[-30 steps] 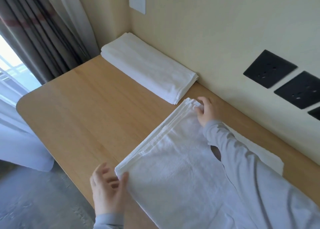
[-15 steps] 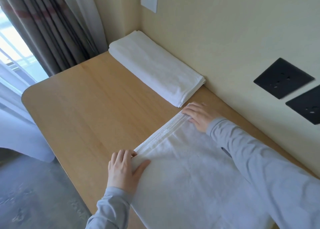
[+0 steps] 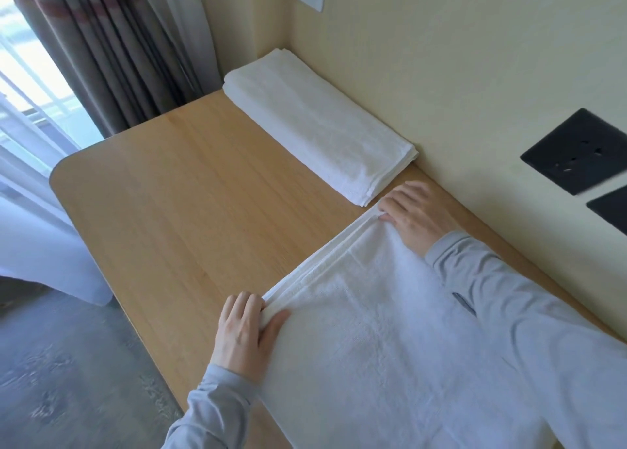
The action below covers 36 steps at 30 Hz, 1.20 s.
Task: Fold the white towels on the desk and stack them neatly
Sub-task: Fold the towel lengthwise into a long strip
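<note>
A white towel [image 3: 380,340] lies spread on the wooden desk [image 3: 190,190], folded over so several layered edges line up along its left side. My left hand [image 3: 246,333] grips the near corner of that edge, thumb on top and fingers curled around it. My right hand [image 3: 412,219] pinches the far corner, close to the wall. A second white towel [image 3: 315,126], folded into a long narrow stack, rests against the wall at the back, just beyond my right hand.
The desk's rounded left corner [image 3: 62,173] drops to a grey floor. Curtains [image 3: 112,48] hang at the back left. Black wall sockets [image 3: 576,149] sit on the cream wall at the right, above the desk.
My left hand slid from beside the towel onto its near corner. My right hand lowered flat, then pinched the far corner. The folded edge now lies straighter.
</note>
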Each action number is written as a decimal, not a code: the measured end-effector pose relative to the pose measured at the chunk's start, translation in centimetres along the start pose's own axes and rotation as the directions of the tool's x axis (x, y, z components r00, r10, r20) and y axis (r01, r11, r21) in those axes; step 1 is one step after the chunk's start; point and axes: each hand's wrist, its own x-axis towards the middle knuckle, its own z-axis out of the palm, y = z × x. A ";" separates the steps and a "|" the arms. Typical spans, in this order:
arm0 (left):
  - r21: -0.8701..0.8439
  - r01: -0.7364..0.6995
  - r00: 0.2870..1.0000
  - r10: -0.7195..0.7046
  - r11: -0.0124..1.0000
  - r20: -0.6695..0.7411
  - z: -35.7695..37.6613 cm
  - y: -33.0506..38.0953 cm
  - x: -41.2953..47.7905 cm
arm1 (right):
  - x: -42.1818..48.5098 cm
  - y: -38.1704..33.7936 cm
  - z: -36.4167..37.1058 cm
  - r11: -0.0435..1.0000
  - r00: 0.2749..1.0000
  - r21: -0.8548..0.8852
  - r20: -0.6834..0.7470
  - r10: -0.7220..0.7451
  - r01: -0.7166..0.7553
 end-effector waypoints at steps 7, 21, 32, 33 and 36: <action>-0.118 0.251 0.960 -0.231 0.961 0.159 -0.4 -1.6 0.9 | 0.9 -0.2 1.6 0.995 0.978 -0.080 0.193 0.077 -0.062; 0.064 -0.043 0.998 0.040 0.997 0.052 -1.9 -3.1 0.7 | 1.6 0.6 1.6 0.890 0.874 0.171 0.337 0.350 -0.422; 0.029 0.014 0.998 -0.015 0.999 0.055 -2.1 -3.0 0.8 | 2.5 -0.8 2.3 0.799 0.780 0.141 0.368 0.506 -0.585; 0.026 0.039 0.998 -0.041 0.999 0.057 -2.1 -3.0 0.6 | 2.0 -1.0 2.2 0.750 0.770 0.222 0.338 0.541 -0.624; 0.086 0.104 0.994 -0.107 0.991 0.035 -2.3 -3.0 0.2 | 1.0 -2.0 2.1 0.596 0.738 0.458 0.238 0.632 -0.659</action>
